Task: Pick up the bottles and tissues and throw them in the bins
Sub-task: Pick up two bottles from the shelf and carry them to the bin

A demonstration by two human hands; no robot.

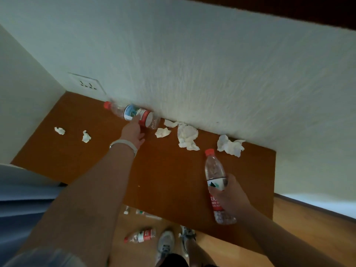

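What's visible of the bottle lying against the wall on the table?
The bottle is clear, thin-looking plastic with a red cap and a wrap label, blue and white toward the cap and red toward the base. It looks empty. It lies on its side on the brown table, along the foot of the white wall, with the cap pointing left. The left hand reaches it from the near side, fingertips on the label; no closed grip shows. The bottle is slightly blurred.

Clear red-capped bottle [129, 112] on its side beside crumpled white tissues [187, 136]
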